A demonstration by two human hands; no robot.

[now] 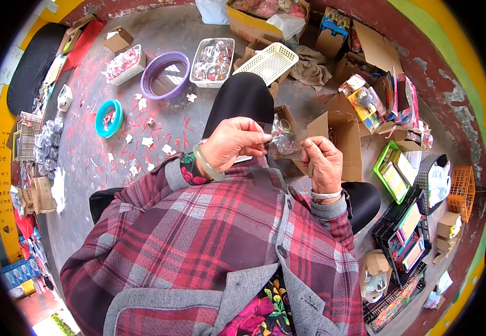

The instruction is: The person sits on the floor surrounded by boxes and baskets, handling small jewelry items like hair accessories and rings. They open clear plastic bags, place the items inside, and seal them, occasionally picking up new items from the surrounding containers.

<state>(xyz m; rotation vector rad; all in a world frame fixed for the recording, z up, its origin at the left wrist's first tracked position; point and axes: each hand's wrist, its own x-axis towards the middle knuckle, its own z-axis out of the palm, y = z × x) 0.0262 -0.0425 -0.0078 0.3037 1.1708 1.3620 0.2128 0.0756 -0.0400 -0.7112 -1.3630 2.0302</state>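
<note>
One small clear plastic bag [288, 143] sits pinched between left hand [229, 143] and right hand [325, 164], near an open brown cardboard box [351, 154]; I read the step as spreading it, next move needing light, even tension.

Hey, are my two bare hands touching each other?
Apart: the head view shows a gap between the left hand and right hand, with a clear plastic packet visible between them.

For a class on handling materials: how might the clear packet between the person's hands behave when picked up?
The clear packet is probably light, since the right hand seems only to pinch its edge. It looks thin and see-through, so likely floppy, and its shiny highlights suggest it may be slippery.
</note>
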